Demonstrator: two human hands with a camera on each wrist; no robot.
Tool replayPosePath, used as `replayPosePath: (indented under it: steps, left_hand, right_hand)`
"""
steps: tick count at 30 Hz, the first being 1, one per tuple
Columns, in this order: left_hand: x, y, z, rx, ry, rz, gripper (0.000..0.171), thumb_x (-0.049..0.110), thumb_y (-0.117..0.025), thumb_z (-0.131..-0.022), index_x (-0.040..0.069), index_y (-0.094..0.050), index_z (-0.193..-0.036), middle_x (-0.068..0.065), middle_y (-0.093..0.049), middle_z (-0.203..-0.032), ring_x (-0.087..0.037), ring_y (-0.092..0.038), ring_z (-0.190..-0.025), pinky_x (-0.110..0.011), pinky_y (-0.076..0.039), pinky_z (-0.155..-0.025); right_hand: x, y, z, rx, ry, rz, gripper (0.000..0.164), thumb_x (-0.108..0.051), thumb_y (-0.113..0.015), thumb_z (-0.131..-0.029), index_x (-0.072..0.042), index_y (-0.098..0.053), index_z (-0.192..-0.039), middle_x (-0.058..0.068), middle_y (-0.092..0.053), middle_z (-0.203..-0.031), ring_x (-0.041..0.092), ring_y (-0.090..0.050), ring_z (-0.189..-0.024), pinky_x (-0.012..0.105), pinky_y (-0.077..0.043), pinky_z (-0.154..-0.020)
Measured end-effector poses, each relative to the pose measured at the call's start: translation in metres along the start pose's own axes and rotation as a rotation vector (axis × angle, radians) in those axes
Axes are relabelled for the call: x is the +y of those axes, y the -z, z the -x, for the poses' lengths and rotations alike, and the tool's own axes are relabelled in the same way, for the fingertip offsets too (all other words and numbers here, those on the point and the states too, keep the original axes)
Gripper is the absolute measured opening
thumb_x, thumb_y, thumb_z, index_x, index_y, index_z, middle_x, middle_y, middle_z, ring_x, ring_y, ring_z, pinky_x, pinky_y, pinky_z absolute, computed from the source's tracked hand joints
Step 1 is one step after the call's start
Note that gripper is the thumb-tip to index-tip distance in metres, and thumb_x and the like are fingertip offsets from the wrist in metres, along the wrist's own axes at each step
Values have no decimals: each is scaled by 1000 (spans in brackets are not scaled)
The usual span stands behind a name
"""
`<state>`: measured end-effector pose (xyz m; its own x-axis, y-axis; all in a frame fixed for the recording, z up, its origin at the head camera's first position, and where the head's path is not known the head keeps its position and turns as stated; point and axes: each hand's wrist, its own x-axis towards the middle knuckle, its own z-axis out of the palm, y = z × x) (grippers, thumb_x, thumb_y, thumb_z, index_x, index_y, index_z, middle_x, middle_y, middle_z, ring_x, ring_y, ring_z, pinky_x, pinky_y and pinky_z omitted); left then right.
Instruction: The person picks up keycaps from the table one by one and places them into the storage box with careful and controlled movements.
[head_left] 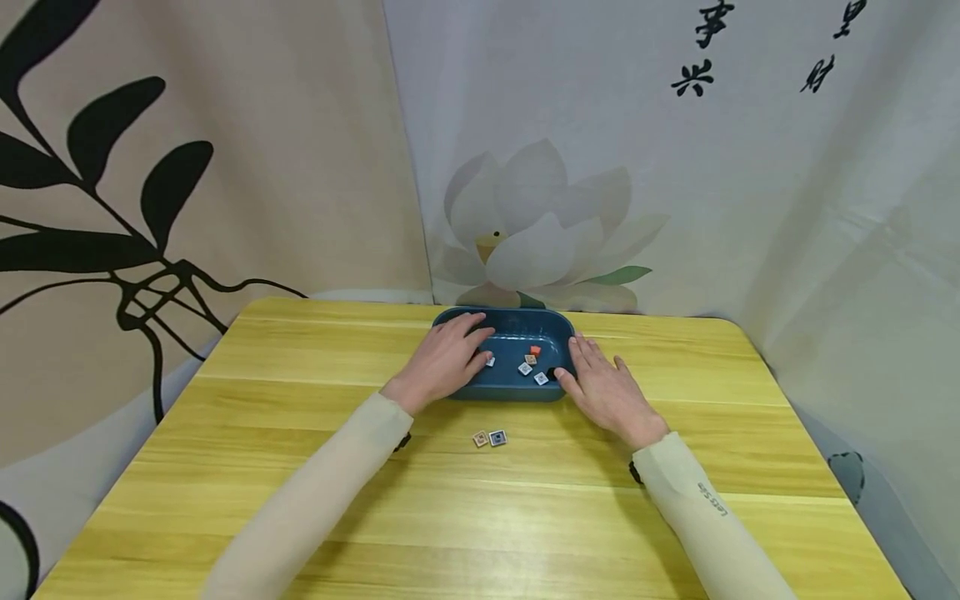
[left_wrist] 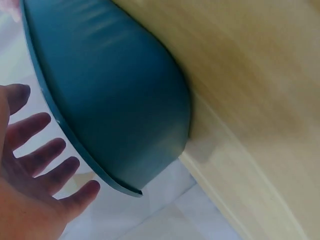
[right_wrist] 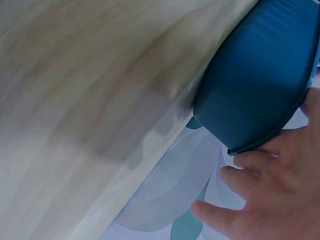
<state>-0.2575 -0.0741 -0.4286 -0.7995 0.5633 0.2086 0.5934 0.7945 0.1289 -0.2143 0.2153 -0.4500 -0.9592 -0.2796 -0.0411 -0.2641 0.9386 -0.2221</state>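
Observation:
A dark blue tray (head_left: 504,392) stands near the table's back edge, with several small square tiles inside, among them an orange tile (head_left: 536,351) and a white tile (head_left: 542,378). My left hand (head_left: 447,357) hovers over the tray's left end, fingers spread; in the left wrist view the fingers look apart from the rim. My right hand (head_left: 606,392) lies along the tray's right end, its fingers extended against the rim and the thumb near a black piece (head_left: 552,373). In the right wrist view those fingers touch the tray wall (right_wrist: 250,85).
On the table (head_left: 315,467), in front of the tray, lie a beige tile (head_left: 481,439) and a dark blue tile (head_left: 498,437) side by side. A printed curtain (head_left: 570,100) hangs just behind the table's back edge.

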Motion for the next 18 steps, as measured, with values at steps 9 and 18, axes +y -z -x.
replayPosePath:
  steps: [9,18]
  left_hand:
    - [12,6,24,50,-82,54,57,46,-56,-106,11,-54,-151,-11,-37,-165,-34,-35,-151,-57,-35,-117]
    - [25,4,39,46,-172,29,67,55,-53,-105,14,-46,-158,-7,-28,-170,-29,-28,-155,-57,-28,-121]
  right_hand:
    - [2,0,-1,-6,4,-3,81,-60,-24,-110,-1,-14,-165,15,-9,-172,36,-11,-158,68,-15,-120]
    - [2,-1,0,7,0,3,83,-61,-23,-109,0,-16,-164,17,-13,-172,38,-14,-157,68,-17,-120]
